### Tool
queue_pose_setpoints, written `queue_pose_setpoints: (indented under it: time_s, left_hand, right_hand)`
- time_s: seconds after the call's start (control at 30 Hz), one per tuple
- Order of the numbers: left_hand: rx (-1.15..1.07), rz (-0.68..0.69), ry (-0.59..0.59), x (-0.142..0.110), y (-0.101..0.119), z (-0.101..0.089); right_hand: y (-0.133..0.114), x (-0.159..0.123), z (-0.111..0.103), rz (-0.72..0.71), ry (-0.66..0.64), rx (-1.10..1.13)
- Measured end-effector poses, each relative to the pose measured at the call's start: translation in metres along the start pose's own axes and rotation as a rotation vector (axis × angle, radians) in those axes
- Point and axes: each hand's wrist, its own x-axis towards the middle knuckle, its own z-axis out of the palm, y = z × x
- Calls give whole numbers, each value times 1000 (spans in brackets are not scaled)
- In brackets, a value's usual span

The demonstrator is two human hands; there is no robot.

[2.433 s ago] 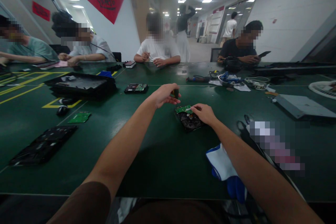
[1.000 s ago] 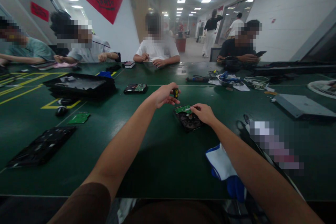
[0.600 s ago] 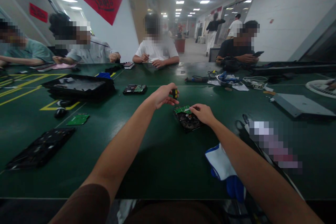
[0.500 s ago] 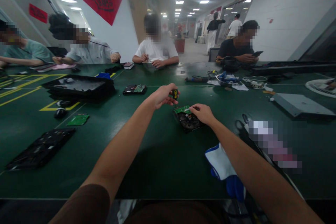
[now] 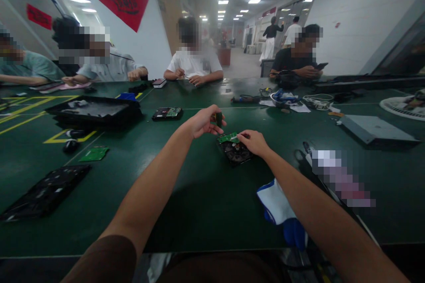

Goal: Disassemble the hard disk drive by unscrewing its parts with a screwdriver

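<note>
A hard drive lies on the green table with its dark metal side up. Along its far edge sits a green circuit board. My right hand pinches the right end of that board, fingers at the drive's edge. Just beyond and to the left, my left hand is raised above the table, fingers curled around a small black-and-yellow tool. The tool stands roughly upright near the board; its lower end is hard to make out. Whether it touches the drive I cannot tell.
Another drive and a loose green board lie left, with a black panel and black trays. Right are white-blue gloves and a grey metal box. Several people sit across the table.
The view has shifted slightly to the right. The tool in my left hand has turned, its yellow marks less visible. My right hand keeps its pinch on the circuit board.
</note>
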Motion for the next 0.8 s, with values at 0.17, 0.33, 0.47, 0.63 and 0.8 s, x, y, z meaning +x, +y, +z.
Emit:
queue_pose_setpoints:
  time_s: [0.17, 0.33, 0.47, 0.63, 0.8]
  left_hand:
    - [-9, 10, 32, 0, -1, 1]
    - [43, 32, 67, -1, 1, 1]
    - [48, 6, -17, -4, 3, 3]
    - [16, 19, 34, -4, 3, 3]
    - [26, 17, 43, -3, 3, 2]
  right_hand:
    - [1, 0, 1, 3, 18, 14]
    - [2, 0, 1, 0, 10, 11]
    - [2, 0, 0, 9, 1, 27]
    - [2, 0, 1, 13, 13, 33]
    - [3, 0, 2, 9, 9, 27]
